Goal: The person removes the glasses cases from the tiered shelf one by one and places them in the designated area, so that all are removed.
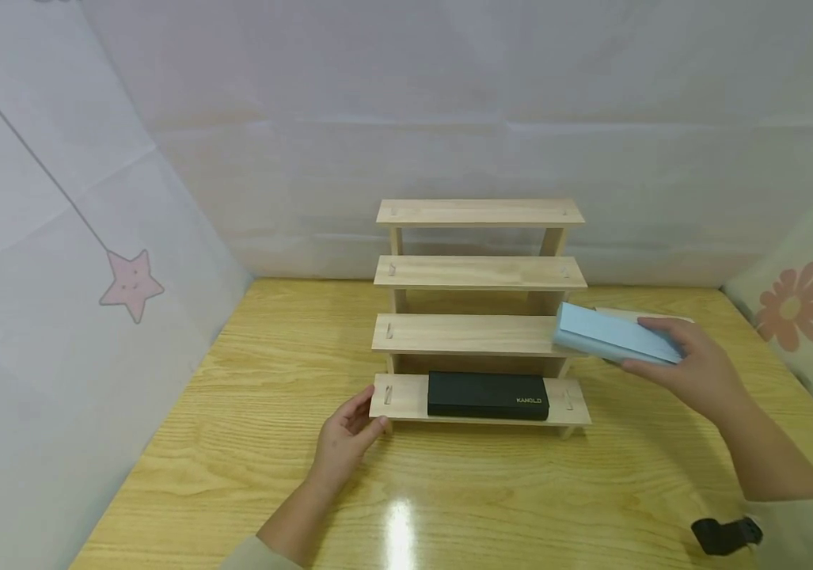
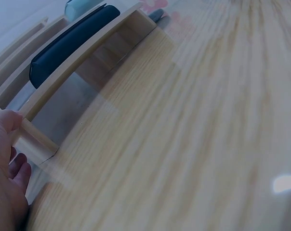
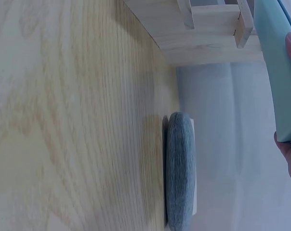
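A tiered shelf of pale wood with several stepped boards stands on the table. On its lowest board lies a dark case with gold lettering, also visible in the left wrist view. My left hand grips the left end of that lowest board, thumb at the front corner. My right hand holds a light blue oblong case by its right end, between thumb and fingers. The light blue case is tilted, and its left end overlaps the right end of the second board from the bottom in the head view.
Right of the shelf, a grey fuzzy-looking long item lies on the wooden table, with a pale flat thing behind it. Printed cloth hangs at the back and both sides. A dark band shows by the right sleeve.
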A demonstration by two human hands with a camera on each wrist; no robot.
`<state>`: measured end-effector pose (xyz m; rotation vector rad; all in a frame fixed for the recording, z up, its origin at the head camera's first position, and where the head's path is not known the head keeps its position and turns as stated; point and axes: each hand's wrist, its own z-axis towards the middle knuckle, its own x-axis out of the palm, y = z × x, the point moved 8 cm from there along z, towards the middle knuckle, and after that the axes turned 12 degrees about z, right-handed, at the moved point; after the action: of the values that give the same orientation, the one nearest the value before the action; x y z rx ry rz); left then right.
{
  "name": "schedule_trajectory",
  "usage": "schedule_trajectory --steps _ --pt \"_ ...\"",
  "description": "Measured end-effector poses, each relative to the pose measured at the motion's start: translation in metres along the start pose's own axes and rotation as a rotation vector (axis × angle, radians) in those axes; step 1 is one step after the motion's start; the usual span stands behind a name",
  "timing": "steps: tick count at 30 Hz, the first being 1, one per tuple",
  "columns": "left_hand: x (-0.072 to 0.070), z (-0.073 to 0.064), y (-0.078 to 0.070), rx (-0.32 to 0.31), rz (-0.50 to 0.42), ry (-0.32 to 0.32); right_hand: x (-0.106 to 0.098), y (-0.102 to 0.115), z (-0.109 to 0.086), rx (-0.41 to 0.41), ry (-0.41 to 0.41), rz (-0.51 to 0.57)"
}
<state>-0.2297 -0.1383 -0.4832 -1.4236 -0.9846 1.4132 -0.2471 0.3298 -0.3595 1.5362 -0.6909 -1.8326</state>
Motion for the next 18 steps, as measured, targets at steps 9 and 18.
schedule_trajectory --steps 9,18 --pt "0.0 -0.001 -0.002 0.012 -0.011 0.01 -0.007 -0.014 -0.006 0.039 -0.01 -0.044" --pt "0.0 -0.001 -0.001 0.012 -0.007 0.005 -0.016 -0.026 -0.012 0.031 -0.026 -0.031"
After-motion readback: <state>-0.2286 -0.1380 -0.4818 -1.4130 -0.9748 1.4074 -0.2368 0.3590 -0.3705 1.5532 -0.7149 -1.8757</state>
